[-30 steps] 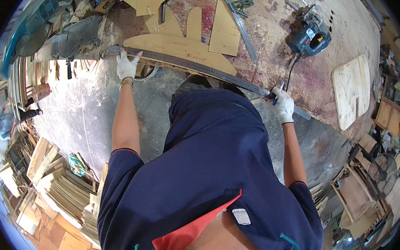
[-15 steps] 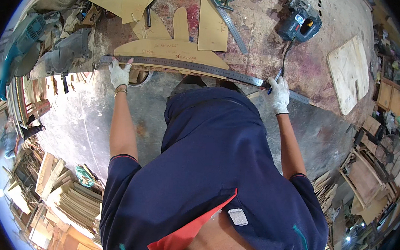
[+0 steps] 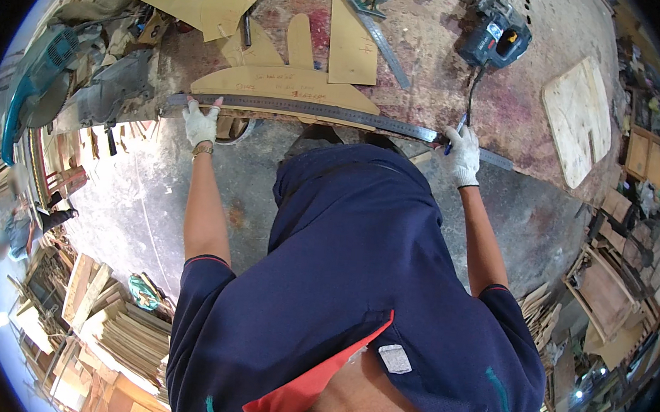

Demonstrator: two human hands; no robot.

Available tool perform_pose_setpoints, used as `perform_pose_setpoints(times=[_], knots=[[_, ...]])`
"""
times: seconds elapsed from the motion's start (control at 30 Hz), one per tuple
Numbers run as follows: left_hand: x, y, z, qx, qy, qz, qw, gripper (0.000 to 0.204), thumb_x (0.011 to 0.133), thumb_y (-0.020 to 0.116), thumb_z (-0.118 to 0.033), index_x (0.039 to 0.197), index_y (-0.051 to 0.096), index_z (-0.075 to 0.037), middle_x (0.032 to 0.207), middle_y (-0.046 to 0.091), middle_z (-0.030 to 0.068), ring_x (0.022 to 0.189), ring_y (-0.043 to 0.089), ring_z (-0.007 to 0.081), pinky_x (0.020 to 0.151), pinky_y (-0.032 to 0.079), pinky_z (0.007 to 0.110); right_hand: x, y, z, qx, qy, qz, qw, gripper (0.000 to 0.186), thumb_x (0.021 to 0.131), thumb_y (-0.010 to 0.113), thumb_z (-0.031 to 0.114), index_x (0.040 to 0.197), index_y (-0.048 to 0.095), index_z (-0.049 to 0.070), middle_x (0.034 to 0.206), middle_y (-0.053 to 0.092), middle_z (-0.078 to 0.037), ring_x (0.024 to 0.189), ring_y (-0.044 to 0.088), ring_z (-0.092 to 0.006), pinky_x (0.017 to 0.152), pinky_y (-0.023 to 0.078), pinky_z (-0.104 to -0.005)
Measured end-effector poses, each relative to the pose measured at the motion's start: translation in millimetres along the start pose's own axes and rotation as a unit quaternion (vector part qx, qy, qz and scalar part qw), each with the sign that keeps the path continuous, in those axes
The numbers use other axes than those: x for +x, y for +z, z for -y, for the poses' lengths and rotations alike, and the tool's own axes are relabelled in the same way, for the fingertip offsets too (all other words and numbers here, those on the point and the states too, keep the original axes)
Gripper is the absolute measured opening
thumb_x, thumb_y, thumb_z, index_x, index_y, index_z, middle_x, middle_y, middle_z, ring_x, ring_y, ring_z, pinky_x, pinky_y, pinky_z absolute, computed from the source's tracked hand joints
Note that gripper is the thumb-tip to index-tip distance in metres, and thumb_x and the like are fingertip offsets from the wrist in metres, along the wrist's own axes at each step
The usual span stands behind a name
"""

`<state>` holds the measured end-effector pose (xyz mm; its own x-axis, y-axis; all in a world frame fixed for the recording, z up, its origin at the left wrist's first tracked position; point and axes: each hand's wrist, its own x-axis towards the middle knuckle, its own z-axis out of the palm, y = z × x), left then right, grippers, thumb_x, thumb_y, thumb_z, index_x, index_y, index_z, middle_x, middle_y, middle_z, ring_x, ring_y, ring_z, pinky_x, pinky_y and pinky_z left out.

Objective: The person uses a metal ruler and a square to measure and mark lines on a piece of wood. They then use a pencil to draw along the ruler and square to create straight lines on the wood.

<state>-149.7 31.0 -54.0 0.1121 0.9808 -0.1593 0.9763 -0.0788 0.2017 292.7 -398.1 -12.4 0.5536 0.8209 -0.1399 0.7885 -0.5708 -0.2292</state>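
Observation:
A long steel ruler (image 3: 306, 110) lies along the near edge of the workbench, bowed by the lens. It crosses the lower part of a curved tan template (image 3: 277, 84) with red handwriting. At the ruler's left end, my gloved left hand (image 3: 200, 124) grips its near edge, thumb and a fingertip spread on top. Toward the other end, my gloved right hand (image 3: 463, 156) is closed around a blue pen (image 3: 448, 148) and rests against the ruler. The pen's tip and some right fingers are hard to make out.
A combination square (image 3: 378, 39) lies on tan sheets (image 3: 352, 53). A corded jigsaw (image 3: 494, 37) and a pale plywood piece (image 3: 575, 121) sit to the right. At the left stands a teal saw (image 3: 38, 67). Stacked wood strips (image 3: 129, 341) lie on the floor behind.

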Motion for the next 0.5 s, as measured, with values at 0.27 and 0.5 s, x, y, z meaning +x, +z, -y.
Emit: perform_pose_setpoints(times=[0.27,0.5], knots=[[0.6,12.5,5.8,-0.035,0.003,-0.024,0.999,0.108,0.075,0.069,-0.073,0.154,0.034,-0.008,0.146,0.041,0.0332,0.122,0.055,0.0483,0.099,0.048,0.051,-1.5,6.9,-3.9,0.007,0.008,-0.015,1.000,0.042,0.066,0.085,0.027,0.103,0.069,0.014,0.102,0.059,-0.015,0.103,0.056,-0.0386,0.087,0.047,-0.0479],[-2.9,5.2,-0.5,-0.041,-0.014,-0.010,0.999,0.109,0.074,0.069,-0.075,0.155,0.034,-0.011,0.147,0.040,0.0352,0.122,0.055,0.0489,0.096,0.051,0.050,-1.9,5.1,-0.1,-0.001,0.019,-0.007,1.000,0.044,0.067,0.085,0.027,0.105,0.068,0.013,0.103,0.059,-0.014,0.103,0.056,-0.0381,0.087,0.047,-0.0479]])
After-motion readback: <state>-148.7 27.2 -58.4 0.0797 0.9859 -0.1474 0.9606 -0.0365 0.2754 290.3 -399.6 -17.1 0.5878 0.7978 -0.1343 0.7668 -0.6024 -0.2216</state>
